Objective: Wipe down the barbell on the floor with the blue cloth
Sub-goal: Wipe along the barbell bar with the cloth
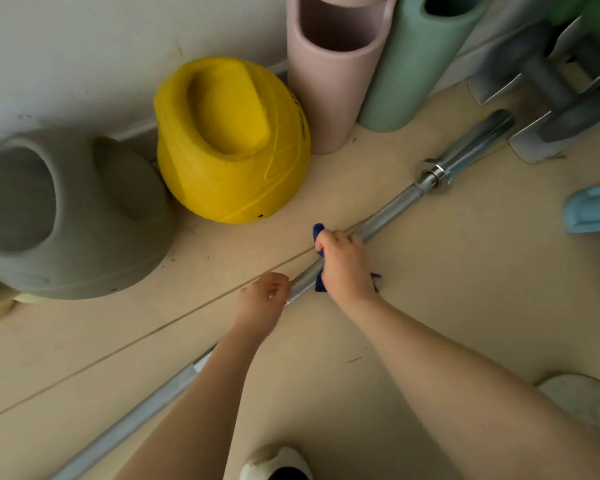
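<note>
A long silver barbell [392,211] lies diagonally on the beige floor, from the lower left up to its sleeve end at the upper right. My right hand [343,263] is wrapped around the shaft's middle with the dark blue cloth [318,233] bunched under the palm; cloth ends stick out above the thumb and below the wrist. My left hand [265,299] rests on the shaft just to the lower left of the right hand, fingers curled over the bar. My left forearm hides part of the shaft.
Against the wall stand a yellow soft kettlebell [232,140] and a grey one [63,213]. Pink [329,74] and green [416,60] foam rollers stand upright behind the bar. Grey dumbbells [551,95] and a light blue block [593,213] lie at right. My shoes [278,462] are at the bottom.
</note>
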`<state>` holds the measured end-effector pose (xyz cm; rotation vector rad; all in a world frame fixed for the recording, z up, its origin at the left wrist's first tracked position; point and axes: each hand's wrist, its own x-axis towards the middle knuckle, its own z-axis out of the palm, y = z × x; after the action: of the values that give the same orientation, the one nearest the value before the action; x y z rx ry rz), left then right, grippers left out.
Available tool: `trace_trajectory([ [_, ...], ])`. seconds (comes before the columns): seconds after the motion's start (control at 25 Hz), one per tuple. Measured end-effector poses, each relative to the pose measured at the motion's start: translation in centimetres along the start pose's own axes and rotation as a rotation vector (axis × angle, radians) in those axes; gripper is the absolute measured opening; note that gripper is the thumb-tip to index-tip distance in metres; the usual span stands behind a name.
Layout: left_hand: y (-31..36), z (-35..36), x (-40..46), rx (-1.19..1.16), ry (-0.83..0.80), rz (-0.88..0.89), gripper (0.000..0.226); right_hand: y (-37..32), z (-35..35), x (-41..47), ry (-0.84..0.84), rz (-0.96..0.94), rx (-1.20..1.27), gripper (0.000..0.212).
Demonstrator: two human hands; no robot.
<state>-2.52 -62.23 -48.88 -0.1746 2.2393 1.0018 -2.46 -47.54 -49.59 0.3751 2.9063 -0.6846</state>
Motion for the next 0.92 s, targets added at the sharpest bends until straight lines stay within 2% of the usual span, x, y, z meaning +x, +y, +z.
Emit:
trace_trajectory([
  [0.08, 0.0, 0.4, 0.0, 0.217, -0.027, 0.091, 0.031, -1.2, 0.9, -1.8, -0.052, -0.210, -0.086, 0.029],
  [0.16, 0.2, 1.0, 0.0, 0.446, 0.015, 0.146, 0.037, -0.1, 0.1, -2.2, -0.155, -0.442, -0.149, 0.017],
  [0.2, 0.3, 1.2, 0.1, 0.599, 0.044, 0.170, 0.037, 1.1, -1.4, -0.9, -0.197, -0.435, -0.167, 0.017],
  [0.28, 0.7, 2.0, -0.2, 0.788, 0.087, 0.209, 0.036, 3.8, -3.8, 2.3, -0.147, -0.222, -0.248, 0.019],
  [0.36, 1.2, 2.7, -0.4, 0.811, 0.129, 0.227, 0.038, 5.4, -4.3, 3.1, -0.015, -0.068, -0.315, 0.021],
  [0.4, 1.4, 2.7, -0.4, 0.820, 0.132, 0.210, 0.038, 4.8, -4.0, 2.6, 0.034, -0.085, -0.325, 0.022],
  [0.48, 1.6, 2.7, -0.5, 0.833, 0.118, 0.183, 0.037, 3.2, -2.0, 0.2, -0.028, -0.293, -0.313, 0.014],
  [0.56, 1.9, 2.7, -0.7, 0.839, 0.098, 0.169, 0.036, 4.4, -1.8, -0.9, -0.050, -0.519, -0.309, 0.014],
  [0.6, 2.1, 2.7, -0.9, 0.825, 0.090, 0.154, 0.037, 5.5, -2.8, 0.2, -0.076, -0.529, -0.299, 0.015],
  [0.64, 2.1, 2.9, -0.7, 0.814, 0.098, 0.148, 0.038, 7.1, -3.8, 1.9, -0.083, -0.474, -0.296, 0.017],
  [0.76, 2.6, 2.7, -0.3, 0.648, 0.112, 0.132, 0.053, 10.5, -5.7, 5.0, 0.080, -0.107, -0.293, 0.014],
  [0.8, 2.9, 2.9, -0.1, 0.577, 0.110, 0.199, 0.059, 10.6, -5.3, 4.8, 0.105, -0.095, -0.320, 0.016],
  [0.84, 3.6, 3.4, 0.3, 0.551, 0.111, 0.305, 0.061, 10.2, -4.6, 4.2, 0.094, -0.175, -0.351, 0.016],
  [0.92, 5.0, 4.4, 1.4, 0.696, 0.071, 0.443, 0.058, 11.3, -4.2, 3.8, 0.102, -0.505, -0.321, 0.008],
])
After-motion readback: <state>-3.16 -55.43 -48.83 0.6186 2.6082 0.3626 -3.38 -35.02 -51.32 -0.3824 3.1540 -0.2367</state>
